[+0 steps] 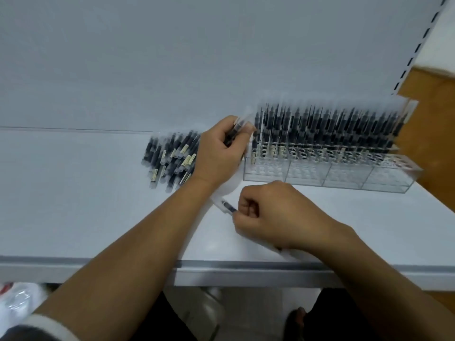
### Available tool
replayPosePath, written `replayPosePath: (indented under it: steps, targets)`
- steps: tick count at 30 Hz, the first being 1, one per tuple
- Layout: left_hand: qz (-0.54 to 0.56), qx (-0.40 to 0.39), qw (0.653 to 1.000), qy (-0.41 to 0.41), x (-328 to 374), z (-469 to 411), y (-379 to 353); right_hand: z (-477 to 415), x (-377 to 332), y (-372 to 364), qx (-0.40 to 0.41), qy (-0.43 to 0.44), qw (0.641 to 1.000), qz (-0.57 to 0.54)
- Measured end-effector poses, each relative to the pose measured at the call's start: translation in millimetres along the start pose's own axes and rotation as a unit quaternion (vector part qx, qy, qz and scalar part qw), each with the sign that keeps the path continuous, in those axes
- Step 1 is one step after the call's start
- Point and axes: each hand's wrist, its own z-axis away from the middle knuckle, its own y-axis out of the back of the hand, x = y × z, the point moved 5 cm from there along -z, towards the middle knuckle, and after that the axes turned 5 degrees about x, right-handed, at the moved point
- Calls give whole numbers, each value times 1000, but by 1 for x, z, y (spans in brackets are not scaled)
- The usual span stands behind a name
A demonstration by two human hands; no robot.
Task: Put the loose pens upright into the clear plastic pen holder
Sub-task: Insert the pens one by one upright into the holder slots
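Head view: left hand (219, 156) grips a bunch of thin black clear-capped pens (235, 132) beside the clear plastic pen holder (344, 179); right hand (273, 214) pinches one pen (228, 207). Loose pile (172, 158) lies at left. Prob. light, stiff, slippy, so hold mid-barrel.

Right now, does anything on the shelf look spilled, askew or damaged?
Nothing stands out. The clear pen holder sits flat, with standing pens in its rear rows. The loose pens lie heaped to its left. The left hand grips a bundle of pens; the right hand holds one pen.
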Motion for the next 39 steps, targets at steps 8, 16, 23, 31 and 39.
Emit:
replayPosePath:
  steps: [8,16,23,31,39]
  targets:
    - [96,30,991,83,-8,-9,3,-10,68,64,110,-46,973,-199]
    - [150,14,983,102,0,-2,-6,-65,88,97,286,-41,904,-316]
    - [144,17,984,103,2,-3,-8,-81,95,74,244,-45,929,-275]
    - [163,20,980,114,8,-1,-13,-71,93,82,305,-27,915,-262]
    - [160,10,981,108,9,0,-14,-75,90,66,229,-36,957,-176]
